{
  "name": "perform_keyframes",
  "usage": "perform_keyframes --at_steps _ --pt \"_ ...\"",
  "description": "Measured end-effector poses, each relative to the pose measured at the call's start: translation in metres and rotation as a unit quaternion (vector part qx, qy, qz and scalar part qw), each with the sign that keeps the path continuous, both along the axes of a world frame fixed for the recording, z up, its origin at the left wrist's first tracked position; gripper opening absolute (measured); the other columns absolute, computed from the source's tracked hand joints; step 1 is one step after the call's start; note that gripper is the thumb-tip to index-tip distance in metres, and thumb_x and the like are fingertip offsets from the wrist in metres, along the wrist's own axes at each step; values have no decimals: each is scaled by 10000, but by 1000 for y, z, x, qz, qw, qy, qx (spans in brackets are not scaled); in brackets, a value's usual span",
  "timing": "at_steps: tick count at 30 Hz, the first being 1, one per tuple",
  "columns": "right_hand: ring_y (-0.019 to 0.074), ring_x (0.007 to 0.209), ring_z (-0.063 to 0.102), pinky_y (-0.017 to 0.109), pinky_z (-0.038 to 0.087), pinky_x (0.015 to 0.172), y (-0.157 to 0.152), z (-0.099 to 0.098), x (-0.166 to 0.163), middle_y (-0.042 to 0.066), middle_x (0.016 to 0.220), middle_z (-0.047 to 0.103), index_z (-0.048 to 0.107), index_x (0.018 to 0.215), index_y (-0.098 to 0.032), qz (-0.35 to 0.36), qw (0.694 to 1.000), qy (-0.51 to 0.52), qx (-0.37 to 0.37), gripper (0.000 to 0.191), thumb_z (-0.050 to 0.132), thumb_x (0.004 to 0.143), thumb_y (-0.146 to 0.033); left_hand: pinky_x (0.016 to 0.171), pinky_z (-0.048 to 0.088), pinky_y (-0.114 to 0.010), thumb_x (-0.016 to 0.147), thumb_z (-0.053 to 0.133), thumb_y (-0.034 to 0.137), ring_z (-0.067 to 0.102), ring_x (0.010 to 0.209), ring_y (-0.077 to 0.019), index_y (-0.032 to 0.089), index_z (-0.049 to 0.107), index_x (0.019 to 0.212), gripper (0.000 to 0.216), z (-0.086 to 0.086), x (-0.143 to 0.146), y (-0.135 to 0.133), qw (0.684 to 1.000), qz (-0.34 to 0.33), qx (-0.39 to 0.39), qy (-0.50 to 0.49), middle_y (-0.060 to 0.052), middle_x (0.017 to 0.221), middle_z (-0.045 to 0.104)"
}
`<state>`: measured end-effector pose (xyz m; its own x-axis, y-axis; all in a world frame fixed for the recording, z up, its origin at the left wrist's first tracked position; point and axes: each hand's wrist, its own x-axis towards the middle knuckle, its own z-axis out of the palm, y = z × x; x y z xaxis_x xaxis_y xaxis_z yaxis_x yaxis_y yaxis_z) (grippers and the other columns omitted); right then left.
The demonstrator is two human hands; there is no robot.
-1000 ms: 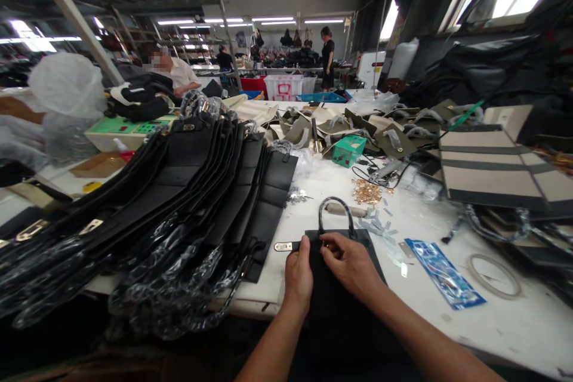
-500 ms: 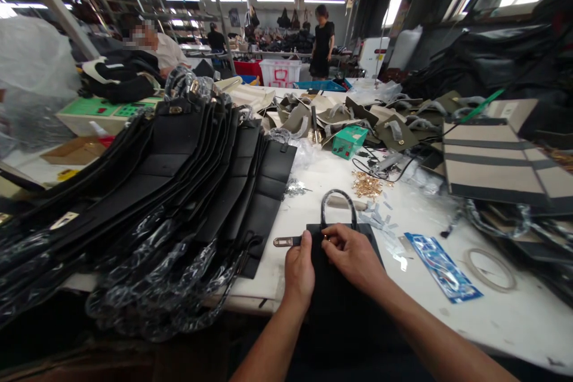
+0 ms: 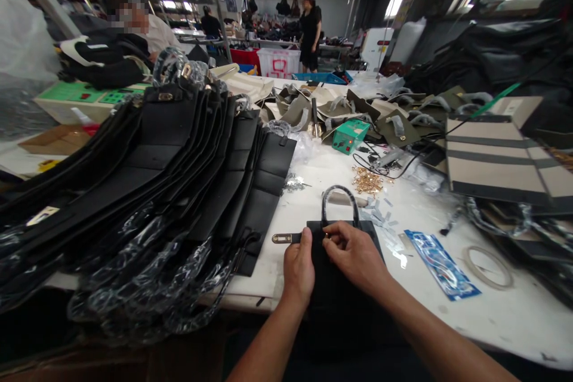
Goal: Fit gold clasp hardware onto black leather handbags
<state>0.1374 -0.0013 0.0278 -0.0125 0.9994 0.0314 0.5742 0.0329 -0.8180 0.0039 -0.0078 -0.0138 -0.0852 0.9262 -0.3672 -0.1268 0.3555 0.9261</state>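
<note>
A black handbag piece (image 3: 326, 298) lies at the table's front edge, its looped handle (image 3: 341, 188) wrapped in clear film. My left hand (image 3: 299, 265) is closed at the bag's left side, the thumb pressed on a black strap. A gold-rimmed metal plate (image 3: 283, 239) sits on the strap's end, which sticks out to the left. Just below the handle, my right hand (image 3: 358, 253) is closed in a pinch on a small gold metal fitting (image 3: 327, 236) at the bag's front. The fingertips partly hide this fitting.
Black bag pieces (image 3: 165, 155) are heaped on the left. Ahead are a green box (image 3: 350, 135) and gold fittings (image 3: 367, 180). On the right lie a blue packet (image 3: 442, 265), a tape ring (image 3: 487, 267) and beige-and-black panels (image 3: 496, 161). People are in the background.
The camera view has shifted slightly, moving the black heap leftward in the picture. Both hands keep nearly the same hold on the bag.
</note>
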Motion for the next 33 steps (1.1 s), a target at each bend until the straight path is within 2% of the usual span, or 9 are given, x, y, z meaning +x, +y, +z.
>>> perform_keyframes --at_steps 4,10,15,18,24,28,33 --pt "152 606 631 265 471 601 1 -1 -5 -13 689 665 658 951 -209 4 1000 -26 16 146 576 833 -236 518 339 -271 817 480 757 449 538 -149 206 460 502 635 4 1 1 999 2 15 40 1 489 483" --pt "144 574 599 259 444 581 3 -5 -9 -18 659 642 645 931 -208 16 999 -42 23 136 569 817 -215 644 425 -283 862 488 692 598 699 -214 164 639 637 593 1 1 -1 999 -7 51 17 -61 639 662" --pt "145 596 596 259 444 597 4 -3 -8 -23 656 636 642 874 -209 13 1000 -24 8 107 571 795 -200 667 436 -297 865 467 704 617 736 -234 136 688 688 634 -2 1 -1 999 -15 44 26 -88 681 690" --pt "140 591 578 253 436 588 6 -1 -8 -27 648 627 643 846 -209 24 999 -23 -8 101 569 782 -185 717 454 -309 877 460 693 643 804 -256 118 725 781 640 -1 0 -2 998 -20 51 17 -111 757 718" --pt "134 576 591 233 445 558 9 3 -6 -33 651 633 643 863 -210 50 998 7 -33 103 569 793 -196 760 465 -324 865 470 704 659 863 -280 133 709 810 622 1 -1 -3 999 -18 40 14 -126 834 736" --pt "130 556 598 231 450 548 8 4 -5 -40 643 633 640 876 -215 55 998 10 -39 109 568 797 -193 819 460 -317 877 488 673 660 922 -271 160 697 881 555 2 -1 -2 997 -10 72 21 -103 889 742" --pt "135 548 596 238 447 552 8 3 -5 -53 605 618 620 906 -214 21 998 27 -43 121 590 790 -201 797 470 -316 871 487 685 665 946 -287 140 717 894 592 1 -2 -2 998 -25 57 23 -121 893 747"
